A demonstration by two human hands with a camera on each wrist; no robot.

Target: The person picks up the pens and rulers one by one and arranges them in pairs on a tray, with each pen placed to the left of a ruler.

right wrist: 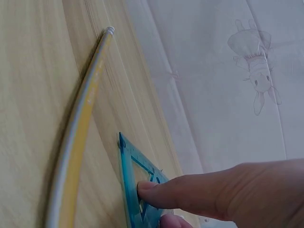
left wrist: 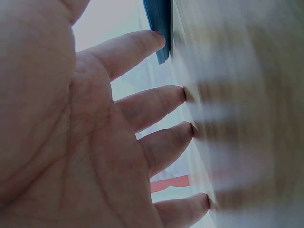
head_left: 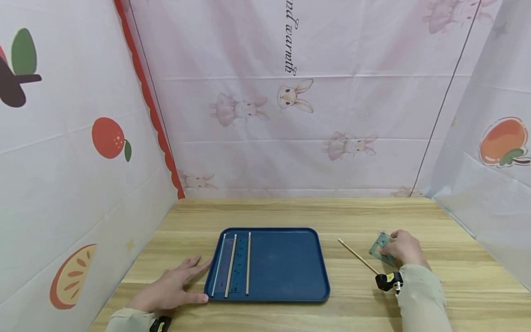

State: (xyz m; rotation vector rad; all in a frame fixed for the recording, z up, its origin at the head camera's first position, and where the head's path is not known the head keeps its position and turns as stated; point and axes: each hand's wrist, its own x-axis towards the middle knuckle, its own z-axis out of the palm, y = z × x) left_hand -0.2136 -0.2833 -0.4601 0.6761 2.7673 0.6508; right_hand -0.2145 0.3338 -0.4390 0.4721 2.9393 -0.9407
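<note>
My left hand [head_left: 172, 287] rests beside the left edge of a dark blue tray [head_left: 286, 265]. Its fingers are spread; the thumb is at the near left corner and other fingertips touch the table. Over on the right, my right hand [head_left: 405, 249] pinches a translucent teal set square [head_left: 378, 246]. In the right wrist view the thumb lies across the set square's [right wrist: 126, 166] cut-out, with another fingertip partly hidden behind it. A yellow pencil [head_left: 356, 255] lies on the table just left of that hand.
Along the tray's left side lie a pale pencil [head_left: 218, 265], two yellow pencils [head_left: 230, 266] and translucent rulers [head_left: 239, 269]. Printed cloth walls [head_left: 257, 161] enclose the wooden table [head_left: 290, 212] at the back and both sides.
</note>
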